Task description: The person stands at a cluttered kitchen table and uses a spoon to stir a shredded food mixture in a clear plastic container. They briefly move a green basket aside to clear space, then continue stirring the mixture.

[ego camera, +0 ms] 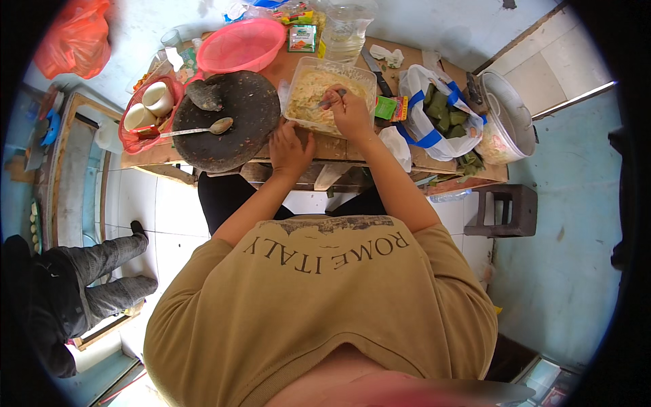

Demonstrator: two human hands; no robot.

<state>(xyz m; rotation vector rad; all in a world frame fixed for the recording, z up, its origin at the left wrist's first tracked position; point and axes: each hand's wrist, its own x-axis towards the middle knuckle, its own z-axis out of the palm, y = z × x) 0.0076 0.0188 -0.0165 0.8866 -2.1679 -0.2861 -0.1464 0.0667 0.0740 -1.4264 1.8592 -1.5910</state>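
Note:
My right hand (348, 113) grips the handle of a metal utensil (320, 104), a spoon or fork, whose end is in a pale, shredded-looking food mix (315, 84). The mix fills a square clear plastic container (373, 86) on the wooden table. My left hand (291, 147) rests at the container's near left corner, fingers partly spread, holding nothing visible. Just left of it lies a round stone mortar (249, 127) with a stone pestle (203, 95) and a metal spoon (201, 128) on it. A knife (375, 71) lies right of the container.
Left stands a red basket (122, 133) with white cups; behind is a pink colander (241, 46). A water jug (348, 30), seasoning packets (391, 108), a plastic bag of leaf-wrapped parcels (437, 145) and a white bucket (511, 122) surround the workspace. Another person (91, 285) is at far left.

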